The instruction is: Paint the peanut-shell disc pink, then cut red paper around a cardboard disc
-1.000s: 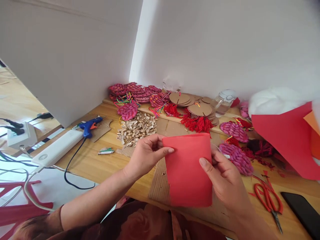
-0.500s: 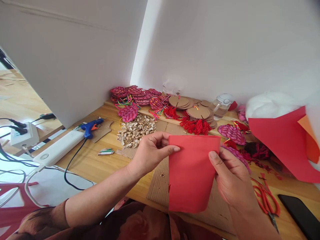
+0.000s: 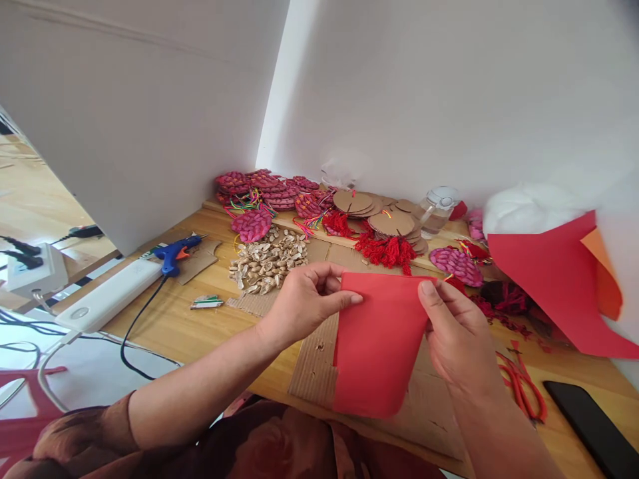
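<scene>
Left hand [image 3: 305, 307]: gripping the upper left edge of the red paper [image 3: 377, 346], thumb on its front, the other fingers behind
Right hand [image 3: 456, 336]: pinching the paper's upper right corner, thumb in front
Red paper: held up between both hands, over the near cardboard sheet [image 3: 314, 359]; a second layer shows along its left edge
Wooden table [image 3: 229, 339]: under the cardboard sheet, which lies by its near edge
Peanut shells [image 3: 269, 263]: heaped on the far side, left of the paper
Blue glue gun [image 3: 174, 255]: on the left, at the far end of a white strip [image 3: 107, 296]
Far ledge: pink braided discs [image 3: 274, 193], round cardboard pieces [image 3: 392, 223], red tassels [image 3: 384, 249] and a clear bottle [image 3: 436, 211], left to right
Right side: white stuffing [image 3: 536, 207] behind a large red sheet [image 3: 544, 273]; nearer, a red-handled tool [image 3: 518, 389], partly hidden by the forearm, and a black phone [image 3: 589, 419]
</scene>
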A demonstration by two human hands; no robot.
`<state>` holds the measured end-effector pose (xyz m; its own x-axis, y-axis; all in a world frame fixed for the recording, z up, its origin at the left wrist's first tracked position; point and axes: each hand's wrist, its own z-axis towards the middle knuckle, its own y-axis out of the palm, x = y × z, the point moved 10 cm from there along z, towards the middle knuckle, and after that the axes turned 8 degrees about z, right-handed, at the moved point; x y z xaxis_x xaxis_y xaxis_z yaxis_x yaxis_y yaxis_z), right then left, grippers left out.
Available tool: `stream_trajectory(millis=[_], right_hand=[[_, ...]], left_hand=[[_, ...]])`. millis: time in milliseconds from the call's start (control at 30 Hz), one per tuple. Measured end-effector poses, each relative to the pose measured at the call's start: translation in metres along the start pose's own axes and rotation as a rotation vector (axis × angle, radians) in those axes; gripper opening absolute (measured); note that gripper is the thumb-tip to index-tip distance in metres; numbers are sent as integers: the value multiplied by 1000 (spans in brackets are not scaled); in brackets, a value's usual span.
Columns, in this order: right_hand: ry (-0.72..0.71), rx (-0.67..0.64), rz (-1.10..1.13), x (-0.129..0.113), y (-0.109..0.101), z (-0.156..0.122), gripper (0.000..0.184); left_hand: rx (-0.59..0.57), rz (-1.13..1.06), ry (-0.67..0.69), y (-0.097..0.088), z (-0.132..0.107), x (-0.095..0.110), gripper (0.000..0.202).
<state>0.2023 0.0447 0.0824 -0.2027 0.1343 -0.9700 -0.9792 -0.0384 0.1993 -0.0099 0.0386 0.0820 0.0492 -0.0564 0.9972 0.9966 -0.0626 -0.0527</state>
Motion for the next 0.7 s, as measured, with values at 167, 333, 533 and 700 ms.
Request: stream_trajectory(millis=[167, 333, 533, 700], right_hand=[[17, 36, 38, 3, -1, 7, 23], [25, 73, 99, 6, -3, 7, 20], [-48, 150, 37, -1, -10, 10, 22], [-23, 130, 67, 5, -8, 9, 22]], left_hand=[[-42, -73, -28, 8, 3, -4, 31], [-51, -142, -37, 12, 5, -4, 22], [-20, -42, 11, 10, 10, -1, 26], [6, -93, 10, 11, 17, -5, 32]])
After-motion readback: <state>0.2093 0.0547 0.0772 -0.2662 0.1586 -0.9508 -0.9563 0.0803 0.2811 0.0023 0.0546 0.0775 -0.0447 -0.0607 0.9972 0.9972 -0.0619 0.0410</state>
